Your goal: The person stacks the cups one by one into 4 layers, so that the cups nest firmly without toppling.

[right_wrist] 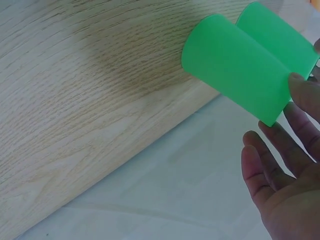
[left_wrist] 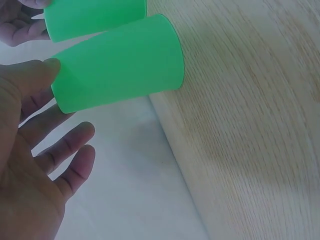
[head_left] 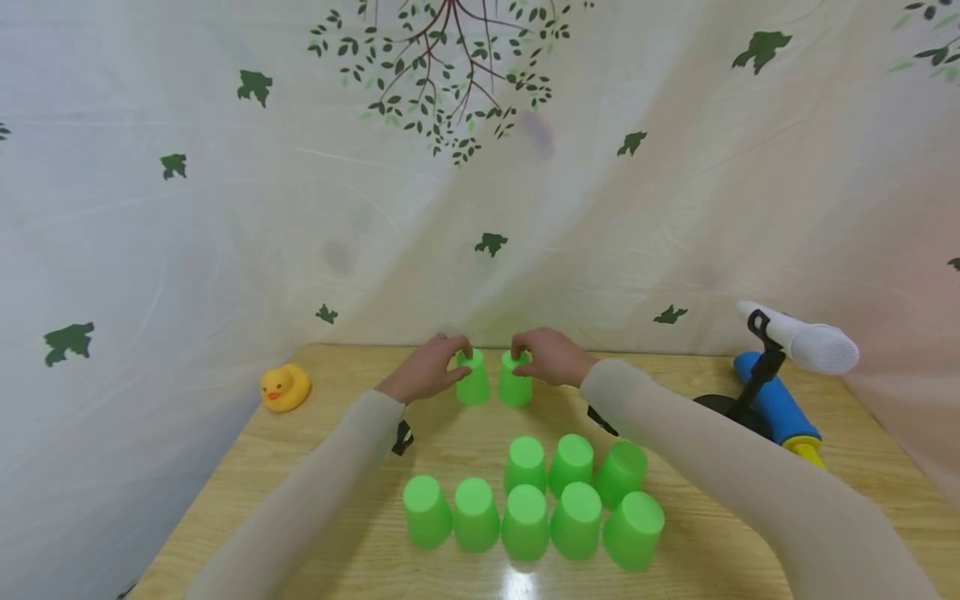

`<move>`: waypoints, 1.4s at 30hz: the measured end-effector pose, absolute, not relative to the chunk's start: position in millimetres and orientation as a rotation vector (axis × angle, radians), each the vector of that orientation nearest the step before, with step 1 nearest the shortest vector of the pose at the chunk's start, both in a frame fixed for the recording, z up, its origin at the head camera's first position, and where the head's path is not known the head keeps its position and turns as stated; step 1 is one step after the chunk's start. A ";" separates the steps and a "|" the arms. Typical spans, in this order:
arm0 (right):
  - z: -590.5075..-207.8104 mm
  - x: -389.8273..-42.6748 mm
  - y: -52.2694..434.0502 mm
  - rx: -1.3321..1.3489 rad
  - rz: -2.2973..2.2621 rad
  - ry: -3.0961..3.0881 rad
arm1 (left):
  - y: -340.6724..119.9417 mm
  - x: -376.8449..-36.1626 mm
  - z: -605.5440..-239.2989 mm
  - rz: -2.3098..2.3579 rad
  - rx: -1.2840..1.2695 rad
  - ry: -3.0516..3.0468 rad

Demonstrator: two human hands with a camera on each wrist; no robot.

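Observation:
Two upside-down green cups stand side by side at the far middle of the wooden table (head_left: 225, 508). My left hand (head_left: 429, 368) is at the left cup (head_left: 473, 380), my right hand (head_left: 553, 357) at the right cup (head_left: 515, 383). In the left wrist view one fingertip of the left hand (left_wrist: 30, 165) touches the closed end of its cup (left_wrist: 117, 62); the other fingers lie loose and apart from it. In the right wrist view the right hand (right_wrist: 290, 195) does the same on its cup (right_wrist: 235, 75). Several more upturned green cups (head_left: 525, 500) stand in two rows nearer to me.
A yellow rubber duck (head_left: 285, 387) sits at the table's far left corner. A white microphone (head_left: 806, 343) on a black stand and a blue pump (head_left: 776, 408) with a yellow end are at the right. A leaf-printed sheet (head_left: 480, 208) hangs just behind the table's back edge.

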State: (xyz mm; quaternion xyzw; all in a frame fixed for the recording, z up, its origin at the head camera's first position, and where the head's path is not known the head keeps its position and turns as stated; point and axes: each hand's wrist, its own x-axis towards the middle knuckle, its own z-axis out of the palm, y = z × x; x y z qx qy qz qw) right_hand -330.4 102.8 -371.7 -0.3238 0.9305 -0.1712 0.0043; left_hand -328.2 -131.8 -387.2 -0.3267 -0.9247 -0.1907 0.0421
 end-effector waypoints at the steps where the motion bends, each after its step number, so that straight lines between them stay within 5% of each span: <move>1: -371.9 -330.6 102.4 -1.020 -0.534 2.915 | -131.9 -328.2 -387.0 -0.587 -1.001 -2.827; 19: -355.8 -314.4 119.5 -1.090 -0.527 2.950 | -146.3 -326.2 -384.1 -0.539 -1.105 -2.666; 42: -349.0 -191.4 178.4 -1.250 -0.470 2.825 | -74.8 -219.0 -344.5 -0.111 -1.660 -2.583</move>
